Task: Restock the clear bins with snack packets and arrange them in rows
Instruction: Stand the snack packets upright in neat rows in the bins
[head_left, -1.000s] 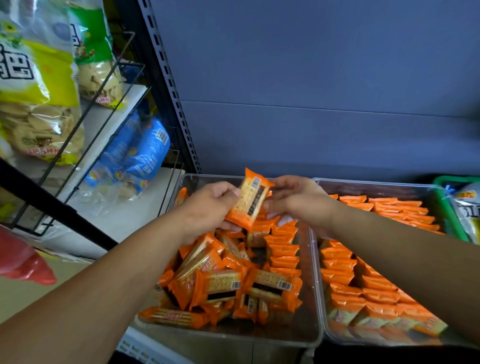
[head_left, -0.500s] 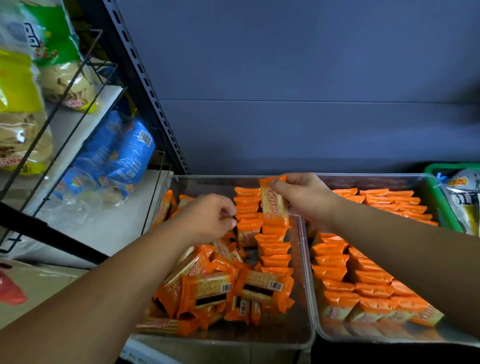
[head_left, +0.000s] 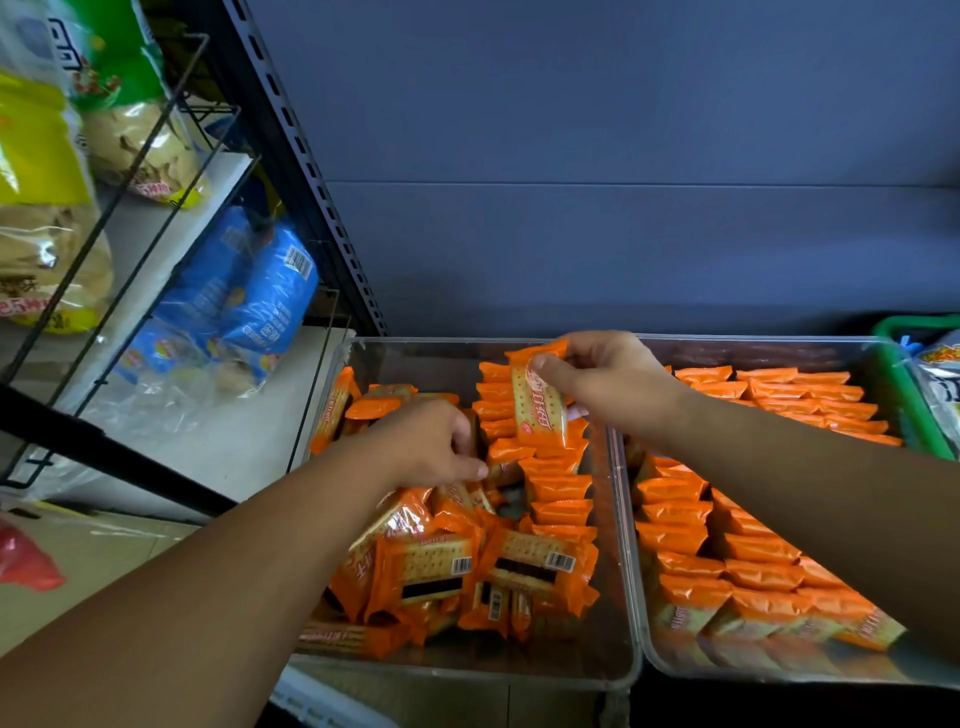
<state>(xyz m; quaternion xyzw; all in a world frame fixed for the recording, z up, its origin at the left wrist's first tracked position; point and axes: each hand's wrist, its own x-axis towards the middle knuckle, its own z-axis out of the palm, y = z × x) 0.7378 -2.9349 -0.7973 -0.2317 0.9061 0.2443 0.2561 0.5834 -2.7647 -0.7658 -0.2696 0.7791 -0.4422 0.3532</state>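
Observation:
Two clear bins sit side by side on the shelf. The left bin (head_left: 621, 670) holds a loose heap of orange cracker packets (head_left: 441, 566) at its left and front, and a neat row of upright packets (head_left: 556, 488) along its right side. My right hand (head_left: 608, 384) pinches one orange packet (head_left: 537, 402) upright over the far end of that row. Down in the heap, my left hand (head_left: 431, 441) has its fingers curled among packets; what it grips is hidden. The right bin (head_left: 769, 345) is filled with orange packets in rows (head_left: 727, 551).
A dark shelf upright (head_left: 306, 171) and a wire rack (head_left: 156, 171) stand at the left, with blue snack bags (head_left: 244, 296) and yellow-green bags (head_left: 47, 197). A green basket (head_left: 914, 384) with other packets borders the right bin. A grey back panel rises behind.
My right hand took the packet from my left hand and carried it to the far end of the row. My left hand dropped into the loose heap.

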